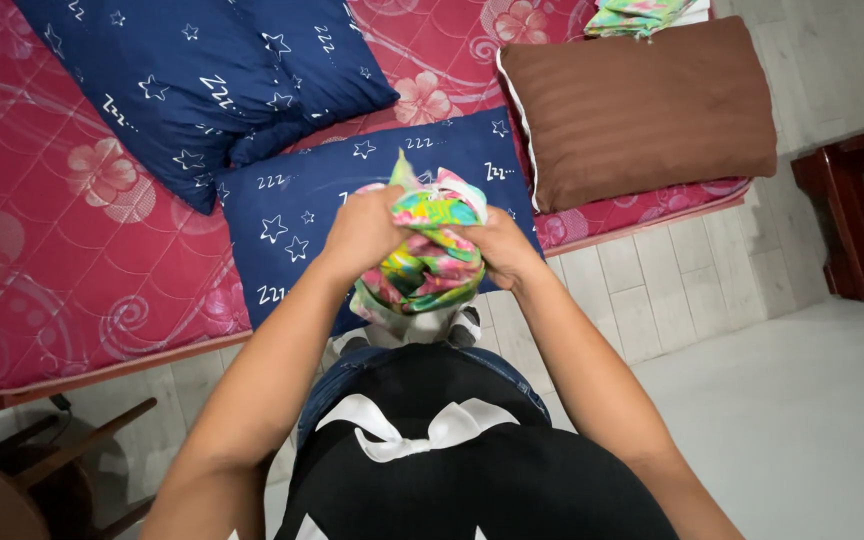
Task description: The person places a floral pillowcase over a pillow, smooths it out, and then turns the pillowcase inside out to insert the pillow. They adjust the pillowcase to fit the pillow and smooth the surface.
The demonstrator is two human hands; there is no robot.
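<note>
Both hands, left hand (364, 232) and right hand (497, 247), clutch one bunched multicoloured floral cloth (427, 262), fingers closed, long axis vertical, above two star-printed navy pillows (292, 215).

Single view only: head-worn camera, looking steeply down and forward over the wearer's own torso and forearms. Close range, arms fill the lower centre of frame. Beyond them it faces a pink mattress (72, 250) on the floor, its near edge running roughly left to right, far edge cut off at the top. Tiled floor (802, 400) shows bottom right. No second view to overlap.
</note>
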